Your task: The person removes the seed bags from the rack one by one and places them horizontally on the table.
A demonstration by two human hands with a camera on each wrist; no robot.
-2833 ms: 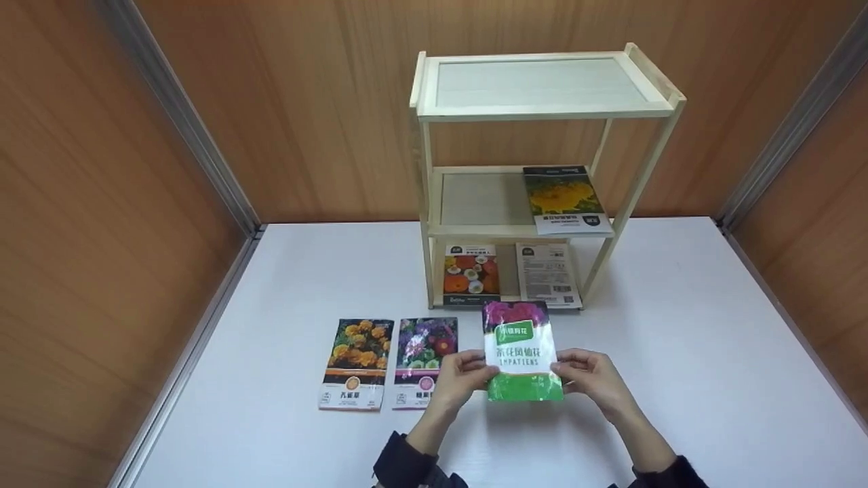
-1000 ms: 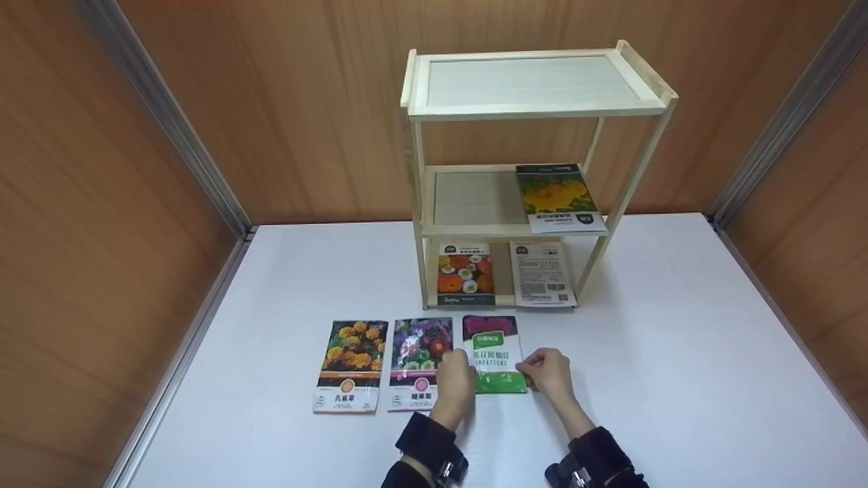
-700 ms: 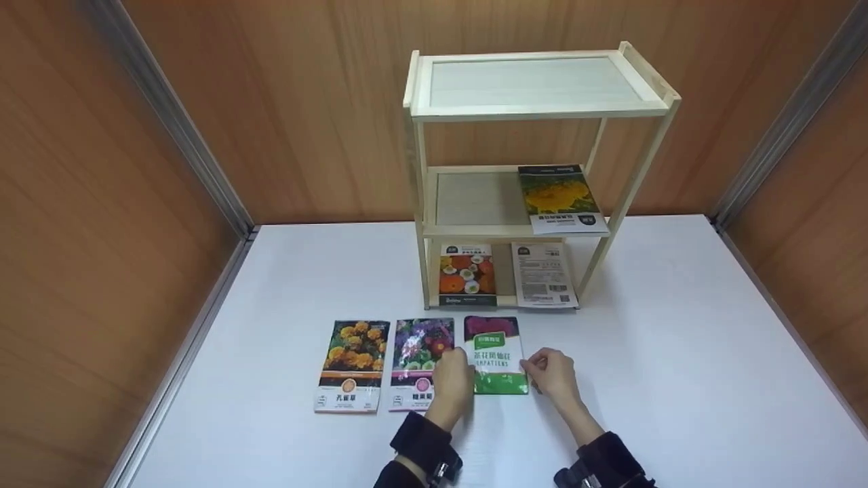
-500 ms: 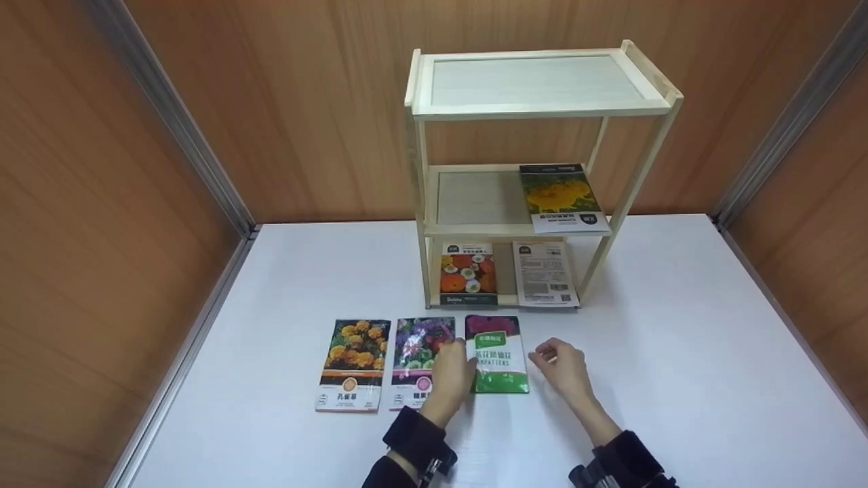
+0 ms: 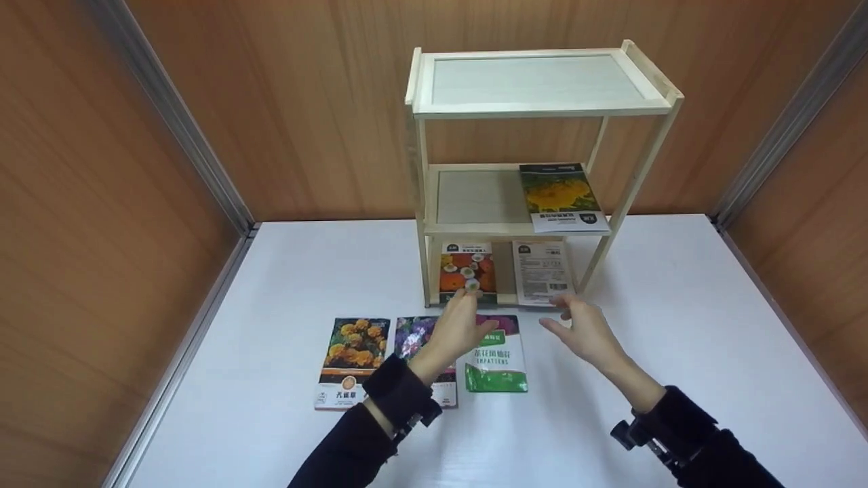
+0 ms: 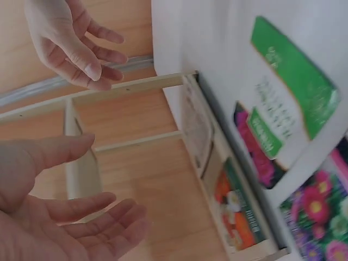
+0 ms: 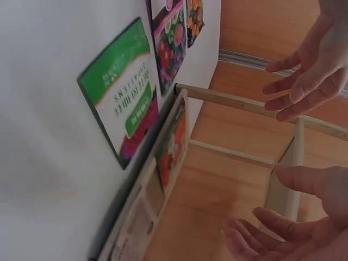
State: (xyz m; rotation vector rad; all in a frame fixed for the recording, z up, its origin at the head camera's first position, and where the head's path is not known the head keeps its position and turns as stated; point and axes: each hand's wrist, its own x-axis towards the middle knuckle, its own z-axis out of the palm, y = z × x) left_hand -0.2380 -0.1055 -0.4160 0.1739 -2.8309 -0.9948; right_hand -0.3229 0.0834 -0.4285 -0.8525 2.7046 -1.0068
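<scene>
Both my hands are raised over the table in front of the shelf, fingers spread and holding nothing. My left hand [image 5: 456, 332] hovers over the seed packets, its thumb above the top of the green-and-white impatiens packet [image 5: 498, 369]. Beside that lies a purple-flower seed packet [image 5: 444, 393], partly covered by my left arm, then a marigold seed packet [image 5: 352, 359]. My right hand [image 5: 588, 332] is in the air in front of the lower tier, near the white text-covered packet [image 5: 539, 271]. A packet with orange and white flowers [image 5: 466, 268] lies on that tier's left.
The three-tier wooden shelf [image 5: 539, 112] stands at the back of the white table [image 5: 325, 271]. A yellow-flower seed packet [image 5: 559, 196] lies on the middle tier's right, overhanging the front edge. Wood-grain panels [image 5: 325, 108] enclose the table.
Both hands first held the impatiens packet, then laid it beside the purple one. They have since let go, opened and moved up and forward toward the shelf.
</scene>
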